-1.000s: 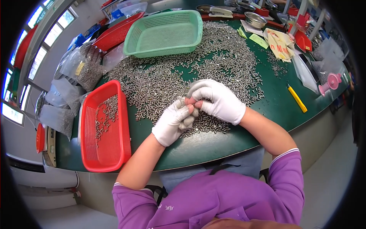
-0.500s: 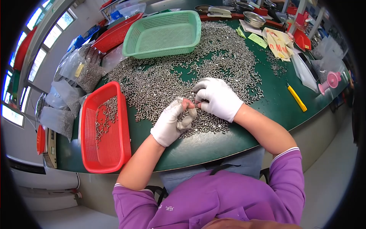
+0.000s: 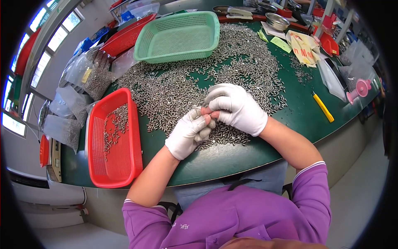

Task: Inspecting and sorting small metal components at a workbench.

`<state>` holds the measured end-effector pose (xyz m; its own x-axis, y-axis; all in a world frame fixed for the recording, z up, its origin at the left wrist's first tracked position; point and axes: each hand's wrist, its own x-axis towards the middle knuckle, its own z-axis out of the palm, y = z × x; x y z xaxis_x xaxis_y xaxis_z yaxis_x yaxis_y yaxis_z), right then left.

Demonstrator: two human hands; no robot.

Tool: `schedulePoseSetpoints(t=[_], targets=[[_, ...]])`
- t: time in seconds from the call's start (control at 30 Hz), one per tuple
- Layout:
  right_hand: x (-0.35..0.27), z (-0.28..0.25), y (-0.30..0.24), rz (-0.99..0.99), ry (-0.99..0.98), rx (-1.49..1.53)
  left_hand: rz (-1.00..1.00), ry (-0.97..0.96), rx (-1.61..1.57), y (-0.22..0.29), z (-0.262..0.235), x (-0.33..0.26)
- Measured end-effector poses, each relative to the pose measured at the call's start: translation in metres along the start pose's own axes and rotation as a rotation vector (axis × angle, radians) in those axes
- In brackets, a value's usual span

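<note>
A wide heap of small, silvery, pin-like metal parts point(image 3: 174, 93) is spread over the green table. Above its near edge my two hands meet, both in white gloves with some bare fingertips showing. My left hand point(image 3: 185, 132) is closed, its thumb and fingers pinched together and the other fingers curled in. From the right, my right hand point(image 3: 240, 108) pinches thumb and forefinger against the left fingertips. Whatever lies between the fingertips is too small to make out. Left of my left hand stands a red plastic basket point(image 3: 118, 164) with some of the metal parts inside.
A green basket point(image 3: 176, 56) stands at the far side of the heap. Bags of parts point(image 3: 62, 130) line the left edge. At right lie a yellow cutter knife point(image 3: 323, 107), green paper slips point(image 3: 280, 44) and a pink hand fan point(image 3: 359, 89). A metal bowl point(image 3: 277, 20) sits at the back.
My right hand has shifted slightly, and its thumb and forefinger now meet the left fingertips. The left hand has turned a little. The baskets and the heap look the same.
</note>
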<state>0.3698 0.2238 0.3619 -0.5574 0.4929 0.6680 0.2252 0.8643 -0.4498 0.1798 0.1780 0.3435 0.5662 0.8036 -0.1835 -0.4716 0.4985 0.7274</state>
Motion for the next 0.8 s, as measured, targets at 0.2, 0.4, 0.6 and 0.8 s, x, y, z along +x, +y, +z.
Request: schedulePoseSetpoints(t=[0.2, 0.4, 0.6, 0.8], targets=[[-0.004, 0.002, 0.002, 0.045, 0.034, 0.001, 0.011, 0.014, -0.02, 0.0, 0.001, 0.001], [0.003, -0.005, -0.002, -0.06, 0.037, -0.109, 0.047, 0.048, 0.06, -0.003, -0.003, 0.0], [0.004, -0.008, -0.002, -0.136, 0.001, -0.179, 0.02, 0.022, 0.046, 0.0, 0.003, -0.002], [0.0, -0.002, 0.003, -0.049, -0.026, 0.044, 0.006, 0.032, 0.011, -0.001, 0.0, -0.002]])
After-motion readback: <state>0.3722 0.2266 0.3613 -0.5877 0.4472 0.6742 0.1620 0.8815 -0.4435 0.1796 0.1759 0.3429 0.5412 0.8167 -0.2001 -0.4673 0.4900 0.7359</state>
